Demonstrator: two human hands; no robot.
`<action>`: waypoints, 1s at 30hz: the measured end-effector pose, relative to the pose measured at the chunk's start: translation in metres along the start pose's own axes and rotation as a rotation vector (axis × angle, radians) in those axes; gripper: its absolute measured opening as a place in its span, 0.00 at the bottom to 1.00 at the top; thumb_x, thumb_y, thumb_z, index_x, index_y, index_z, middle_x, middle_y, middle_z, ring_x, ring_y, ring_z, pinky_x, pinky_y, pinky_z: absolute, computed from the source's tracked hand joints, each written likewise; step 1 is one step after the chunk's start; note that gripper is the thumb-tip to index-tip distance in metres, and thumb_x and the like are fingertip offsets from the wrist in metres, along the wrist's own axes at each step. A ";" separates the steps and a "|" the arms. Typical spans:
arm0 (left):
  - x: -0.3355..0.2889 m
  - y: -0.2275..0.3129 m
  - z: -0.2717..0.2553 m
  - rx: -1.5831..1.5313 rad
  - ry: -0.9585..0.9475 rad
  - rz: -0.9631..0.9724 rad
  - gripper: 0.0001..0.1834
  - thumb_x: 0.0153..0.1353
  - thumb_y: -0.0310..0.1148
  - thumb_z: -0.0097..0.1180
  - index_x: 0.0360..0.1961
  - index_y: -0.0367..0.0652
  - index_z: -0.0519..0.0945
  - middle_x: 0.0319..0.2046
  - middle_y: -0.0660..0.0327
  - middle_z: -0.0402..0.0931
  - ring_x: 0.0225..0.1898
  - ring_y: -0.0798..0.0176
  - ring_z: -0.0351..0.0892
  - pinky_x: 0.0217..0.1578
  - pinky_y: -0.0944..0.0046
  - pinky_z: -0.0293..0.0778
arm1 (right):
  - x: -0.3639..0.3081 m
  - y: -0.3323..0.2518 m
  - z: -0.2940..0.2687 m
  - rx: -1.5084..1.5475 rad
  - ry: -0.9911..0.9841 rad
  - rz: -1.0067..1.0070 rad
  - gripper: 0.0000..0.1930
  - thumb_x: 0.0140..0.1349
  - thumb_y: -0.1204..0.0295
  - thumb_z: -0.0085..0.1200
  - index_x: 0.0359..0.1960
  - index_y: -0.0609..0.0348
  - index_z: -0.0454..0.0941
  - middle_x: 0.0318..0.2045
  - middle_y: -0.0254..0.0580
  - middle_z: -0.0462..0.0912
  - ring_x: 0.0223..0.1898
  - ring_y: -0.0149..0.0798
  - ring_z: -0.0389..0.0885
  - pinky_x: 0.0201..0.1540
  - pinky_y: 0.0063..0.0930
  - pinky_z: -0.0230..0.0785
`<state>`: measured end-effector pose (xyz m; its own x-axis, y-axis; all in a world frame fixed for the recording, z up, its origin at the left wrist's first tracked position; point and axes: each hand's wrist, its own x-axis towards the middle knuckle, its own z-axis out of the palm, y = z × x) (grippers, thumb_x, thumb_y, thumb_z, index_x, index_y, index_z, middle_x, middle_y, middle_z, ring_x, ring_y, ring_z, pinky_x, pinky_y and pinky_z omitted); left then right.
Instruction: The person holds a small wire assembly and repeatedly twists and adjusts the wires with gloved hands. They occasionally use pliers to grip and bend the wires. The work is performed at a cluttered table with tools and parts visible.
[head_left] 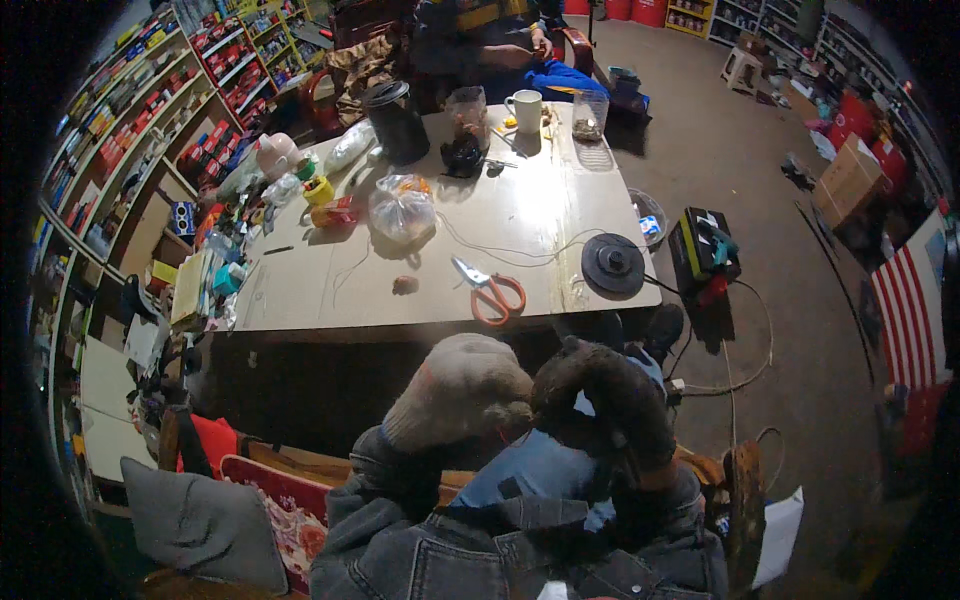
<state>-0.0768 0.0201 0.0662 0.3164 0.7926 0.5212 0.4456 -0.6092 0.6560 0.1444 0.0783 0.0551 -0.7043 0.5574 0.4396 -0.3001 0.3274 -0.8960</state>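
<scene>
My left hand [455, 392] wears a tan-grey work glove and is held low over my lap, below the near edge of the table [330, 290]. My right hand [612, 405], in a dark glove, is curled just to its right. The fingertips of both hands meet between them, and whatever may sit there is hidden. I cannot tell if either hand holds anything. On the table beyond them lie orange-handled scissors [490, 292], a black round disc [612, 263] and a thin wire [500, 250].
The table also carries a tied plastic bag [402, 210], a small brown lump [405, 285], a white mug [525, 108], a black pot [395, 120] and clutter along its left side. Another person [490, 40] sits at the far end. A black box [700, 245] stands on the floor at right.
</scene>
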 end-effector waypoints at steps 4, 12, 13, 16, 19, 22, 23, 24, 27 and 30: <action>-0.006 0.004 0.000 -0.083 -0.055 -0.111 0.12 0.49 0.37 0.71 0.29 0.43 0.82 0.26 0.57 0.78 0.29 0.49 0.79 0.33 0.55 0.76 | -0.004 -0.003 -0.009 -0.080 -0.154 0.004 0.09 0.67 0.78 0.57 0.47 0.61 0.79 0.43 0.47 0.81 0.44 0.40 0.82 0.49 0.30 0.76; -0.009 0.016 0.005 -0.197 -0.018 -0.395 0.13 0.59 0.39 0.63 0.32 0.38 0.83 0.25 0.57 0.80 0.25 0.57 0.81 0.30 0.60 0.76 | -0.007 0.002 0.006 -0.216 0.002 0.133 0.15 0.56 0.78 0.61 0.45 0.59 0.76 0.42 0.47 0.78 0.44 0.50 0.79 0.48 0.38 0.74; -0.008 0.017 0.007 -0.197 -0.020 -0.426 0.13 0.60 0.39 0.63 0.33 0.38 0.83 0.26 0.57 0.80 0.26 0.57 0.81 0.30 0.60 0.76 | -0.006 0.004 0.010 -0.264 0.038 0.067 0.16 0.52 0.77 0.64 0.42 0.58 0.76 0.40 0.49 0.78 0.43 0.56 0.79 0.47 0.43 0.74; -0.006 0.022 0.014 -0.159 0.039 -0.469 0.12 0.61 0.37 0.63 0.35 0.37 0.84 0.27 0.57 0.81 0.27 0.59 0.82 0.31 0.60 0.77 | -0.007 0.007 0.022 -0.370 0.175 0.028 0.16 0.51 0.77 0.65 0.42 0.59 0.76 0.40 0.50 0.77 0.44 0.57 0.79 0.47 0.43 0.73; -0.007 0.022 0.027 0.044 0.145 -0.335 0.10 0.62 0.34 0.63 0.37 0.36 0.85 0.28 0.57 0.83 0.28 0.62 0.82 0.32 0.61 0.78 | -0.009 0.012 0.030 -0.514 0.256 -0.019 0.15 0.51 0.77 0.64 0.41 0.60 0.75 0.40 0.50 0.77 0.43 0.57 0.78 0.47 0.43 0.73; -0.011 0.015 0.040 0.107 0.232 -0.255 0.09 0.63 0.30 0.61 0.38 0.34 0.85 0.30 0.58 0.84 0.30 0.66 0.82 0.33 0.62 0.78 | -0.015 0.019 0.037 -0.433 0.327 0.008 0.15 0.52 0.76 0.63 0.42 0.59 0.77 0.39 0.51 0.78 0.43 0.56 0.78 0.48 0.44 0.73; -0.013 0.012 0.043 0.091 0.256 -0.248 0.08 0.64 0.29 0.60 0.38 0.33 0.85 0.30 0.58 0.85 0.31 0.67 0.82 0.33 0.63 0.79 | -0.018 0.021 0.040 -0.426 0.339 0.018 0.15 0.55 0.76 0.62 0.45 0.59 0.76 0.42 0.49 0.77 0.44 0.52 0.78 0.48 0.40 0.73; -0.014 0.008 0.046 0.080 0.376 -0.313 0.08 0.64 0.28 0.60 0.39 0.33 0.85 0.31 0.58 0.85 0.32 0.67 0.82 0.34 0.63 0.79 | -0.021 0.023 0.042 -0.425 0.326 0.041 0.15 0.58 0.75 0.61 0.48 0.59 0.74 0.44 0.48 0.77 0.45 0.47 0.78 0.48 0.37 0.73; -0.019 -0.002 0.048 0.016 0.637 -0.461 0.09 0.65 0.27 0.58 0.41 0.31 0.85 0.33 0.58 0.85 0.33 0.67 0.83 0.36 0.63 0.80 | -0.025 0.027 0.055 -0.304 0.276 0.007 0.15 0.63 0.76 0.59 0.51 0.59 0.73 0.47 0.46 0.77 0.46 0.40 0.78 0.49 0.32 0.74; -0.019 -0.007 0.041 -0.003 0.611 -0.441 0.09 0.66 0.28 0.60 0.42 0.32 0.85 0.31 0.58 0.85 0.32 0.65 0.84 0.34 0.63 0.79 | -0.022 0.026 0.049 -0.360 0.268 -0.045 0.15 0.64 0.78 0.59 0.52 0.60 0.74 0.46 0.44 0.78 0.45 0.37 0.79 0.49 0.30 0.74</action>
<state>-0.0518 0.0101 0.0299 -0.4119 0.8092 0.4190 0.4208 -0.2389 0.8751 0.1205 0.0374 0.0192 -0.4898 0.6989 0.5212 -0.0505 0.5741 -0.8172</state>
